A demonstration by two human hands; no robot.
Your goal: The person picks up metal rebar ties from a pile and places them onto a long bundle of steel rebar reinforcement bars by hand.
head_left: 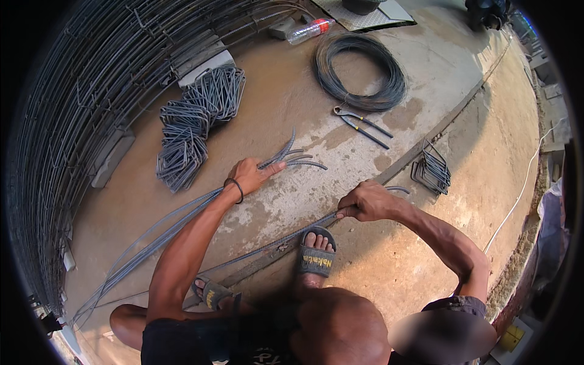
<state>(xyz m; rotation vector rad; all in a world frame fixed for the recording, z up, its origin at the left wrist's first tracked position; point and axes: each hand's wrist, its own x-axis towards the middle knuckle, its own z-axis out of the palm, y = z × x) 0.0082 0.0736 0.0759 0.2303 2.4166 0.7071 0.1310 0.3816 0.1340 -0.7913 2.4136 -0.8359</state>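
My left hand [250, 174] is closed around a bundle of several ribbed steel rebars [175, 223]. Their curved, hooked ends [292, 155] fan out past my thumb, and the long shafts trail to the lower left. In my right hand [372, 200] is a single rebar [273, 240], gripped near its end; a bent tip shows beyond the wrist. That bar slants down to the left, passing by my sandalled foot [318, 255]. Beyond the hands lie tower pincers [372, 138] with dark handles and a coil of tie wire [323, 75].
Rebar cages [91, 91] rise along the left, propped on concrete blocks [112, 157]. Bent stirrups lie in a large pile [185, 132] and a small stack [431, 171]. A plastic bottle [310, 31] lies behind. A ledge [449, 116] crosses the concrete floor; a white cable [515, 200] runs right.
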